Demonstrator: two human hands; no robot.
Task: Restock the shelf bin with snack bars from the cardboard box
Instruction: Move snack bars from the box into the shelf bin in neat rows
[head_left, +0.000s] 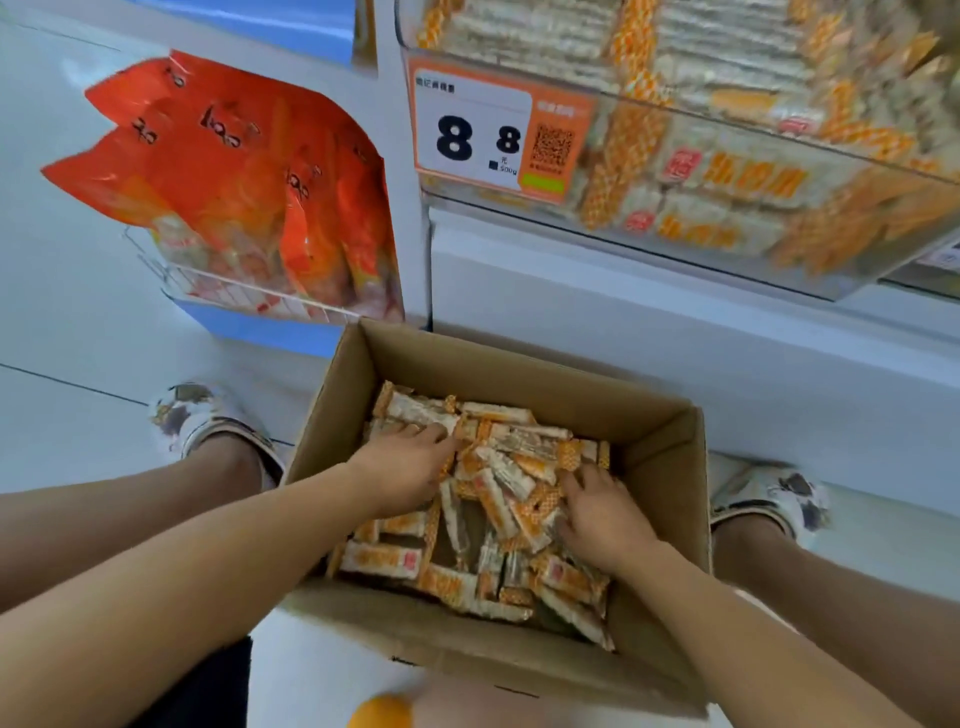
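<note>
The cardboard box (498, 519) sat near on the floor, holding many loose snack bars (498, 488) in crinkled orange-and-white wrappers. The left hand (402, 470) and right hand (602, 512) lay on the pile; whether either grip had closed could not be determined. The clear plastic shelf bin (769, 249), far right, appeared nearly full.

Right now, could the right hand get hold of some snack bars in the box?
Probably yes: the right hand already rests on the loose snack bars inside the open cardboard box, with nothing covering them.
</note>
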